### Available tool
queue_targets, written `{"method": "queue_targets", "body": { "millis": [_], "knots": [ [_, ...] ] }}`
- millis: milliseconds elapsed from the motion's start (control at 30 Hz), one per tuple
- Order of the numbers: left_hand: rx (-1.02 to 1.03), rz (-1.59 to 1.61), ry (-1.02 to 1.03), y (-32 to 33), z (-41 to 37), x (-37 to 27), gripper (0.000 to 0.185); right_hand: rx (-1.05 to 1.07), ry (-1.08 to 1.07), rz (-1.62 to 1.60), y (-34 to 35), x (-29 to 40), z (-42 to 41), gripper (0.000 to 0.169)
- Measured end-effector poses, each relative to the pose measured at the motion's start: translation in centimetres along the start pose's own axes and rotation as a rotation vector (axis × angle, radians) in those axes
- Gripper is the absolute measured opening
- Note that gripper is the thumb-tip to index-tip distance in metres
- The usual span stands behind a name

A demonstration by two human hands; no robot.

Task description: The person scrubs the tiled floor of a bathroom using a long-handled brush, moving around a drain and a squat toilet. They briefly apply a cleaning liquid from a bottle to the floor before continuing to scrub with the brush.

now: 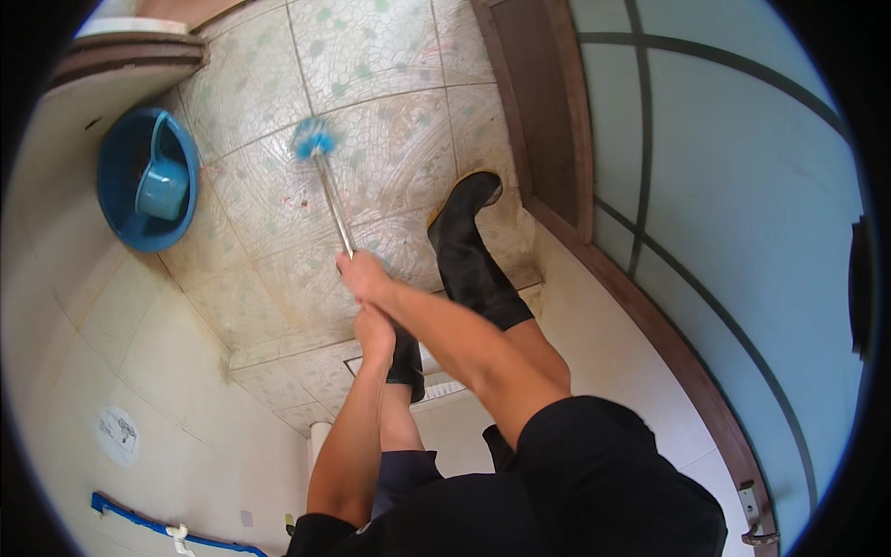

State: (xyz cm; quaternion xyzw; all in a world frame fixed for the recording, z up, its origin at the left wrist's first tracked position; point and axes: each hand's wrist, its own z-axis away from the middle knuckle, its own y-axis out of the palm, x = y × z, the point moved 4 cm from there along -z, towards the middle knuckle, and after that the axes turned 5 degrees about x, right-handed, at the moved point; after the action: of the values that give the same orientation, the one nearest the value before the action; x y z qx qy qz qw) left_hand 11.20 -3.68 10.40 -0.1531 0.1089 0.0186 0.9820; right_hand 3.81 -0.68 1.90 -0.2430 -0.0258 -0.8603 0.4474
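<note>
Both my hands grip the metal handle of a long-handled floor brush (333, 195). My right hand (367, 276) is the farther one along the handle, and my left hand (374, 331) holds it closer to my body, partly hidden by the right. The handle's near end is out of sight behind my hands and arms. At the far end, the blue bristle head (314, 139) rests on the tiled floor (390, 146) and looks slightly blurred. Swirling whitish streaks cover the tiles around it.
A blue plastic basin (111, 188) with a lighter blue dipper (164, 186) inside stands by the left wall. My black rubber boot (473, 244) is right of the brush. A brown-framed door (696, 160) with bluish panels borders the right. A blue pipe (139, 516) runs along the lower-left wall.
</note>
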Motion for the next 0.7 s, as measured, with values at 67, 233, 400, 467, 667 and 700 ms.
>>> {"method": "queue_targets", "body": {
  "millis": [67,233,400,467,667,700],
  "knots": [
    [0.079,-0.108,-0.016,0.8,1.6,0.8,0.045,-0.031,0.113,-0.109,-0.8,-0.8,0.7,0.057],
    [0.207,-0.512,0.411,4.1,-2.9,-8.9,0.045,-0.301,0.231,-0.542,-10.5,0.4,-1.9,0.057],
    [0.028,-0.006,-0.017,1.6,-2.2,-11.1,0.055,-0.054,-0.227,0.191,-9.3,5.4,-3.6,0.057],
    [0.062,-0.009,-0.062,0.8,-1.5,-11.9,0.056,-0.048,-0.018,0.001,-11.3,6.6,-4.0,0.058],
    [0.023,-0.243,0.525,-0.2,-6.5,-21.8,0.064,-0.381,0.088,-0.604,-18.5,11.9,-7.3,0.048],
    [-0.041,-0.181,0.435,-0.5,-8.0,-23.3,0.065,-0.333,-0.003,-0.575,-19.5,13.4,-8.2,0.047]
  ]
}}
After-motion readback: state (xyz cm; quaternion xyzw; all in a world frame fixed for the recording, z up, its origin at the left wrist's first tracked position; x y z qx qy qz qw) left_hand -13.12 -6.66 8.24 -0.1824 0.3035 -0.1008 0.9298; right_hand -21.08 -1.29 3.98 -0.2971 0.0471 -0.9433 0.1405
